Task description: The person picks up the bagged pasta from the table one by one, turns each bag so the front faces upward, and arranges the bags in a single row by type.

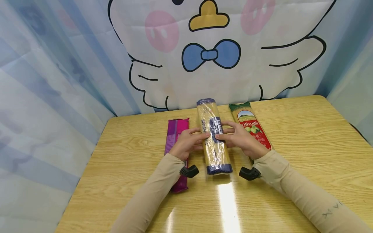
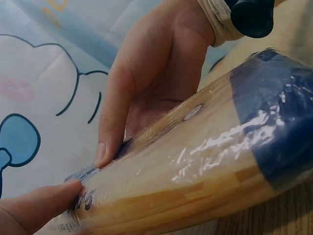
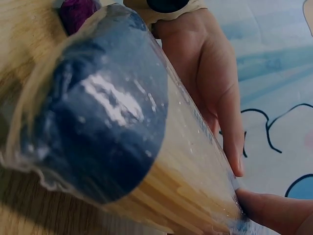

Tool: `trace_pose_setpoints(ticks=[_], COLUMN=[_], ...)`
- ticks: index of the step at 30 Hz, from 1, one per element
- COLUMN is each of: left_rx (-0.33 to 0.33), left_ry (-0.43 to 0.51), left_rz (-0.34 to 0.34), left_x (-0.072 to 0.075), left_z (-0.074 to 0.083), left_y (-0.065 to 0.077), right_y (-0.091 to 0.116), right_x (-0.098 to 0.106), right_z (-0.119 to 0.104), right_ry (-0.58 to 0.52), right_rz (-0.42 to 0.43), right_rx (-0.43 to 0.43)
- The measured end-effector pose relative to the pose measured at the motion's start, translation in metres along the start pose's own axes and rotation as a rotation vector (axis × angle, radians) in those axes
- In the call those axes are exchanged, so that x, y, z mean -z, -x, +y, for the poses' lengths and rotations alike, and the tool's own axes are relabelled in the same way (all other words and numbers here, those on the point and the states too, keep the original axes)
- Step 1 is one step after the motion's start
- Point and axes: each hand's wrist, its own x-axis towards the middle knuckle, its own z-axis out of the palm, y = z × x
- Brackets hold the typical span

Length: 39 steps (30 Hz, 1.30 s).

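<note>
Spaghetti pack (image 1: 214, 148) sits gripped between left hand (image 1: 187, 142) and right hand (image 1: 241, 137), fingers (image 1: 229, 123) on both sides, probably for steadiness.

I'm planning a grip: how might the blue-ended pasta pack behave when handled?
The pasta pack is probably stiff, as straight strands run lengthwise inside. Its glossy film may be slippery, and its rounded shape suggests it could roll.

Pasta roll (image 1: 217, 157) — yellow, navy-ended, magenta packet (image 1: 174, 132), red-and-green bag (image 1: 251, 124)
</note>
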Motion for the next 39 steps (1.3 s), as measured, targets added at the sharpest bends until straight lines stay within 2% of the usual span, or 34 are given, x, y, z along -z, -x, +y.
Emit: trace_pose_setpoints(ticks=[9,23,33,39], left_rx=[0.026,0.051,0.058,0.050], left_ry=[-0.075,-0.046,-0.047,-0.008], left_rz=[0.009,0.040,0.032,0.036], left_x=[-0.003,-0.008,-0.010,-0.009], left_z=[-0.001,-0.007,-0.008,-0.009], left_y=[-0.007,-0.020,-0.023,-0.026], right_y=[-0.008,-0.017,-0.022,-0.022], right_x=[0.002,0.004,0.005,0.007], right_z=[0.007,0.015,0.019,0.020], right_ry=[0.027,0.039,0.060,0.083], right_rz=[0.004,-0.001,0.013,0.034], right_rx=[-0.025,-0.066,-0.085,-0.090])
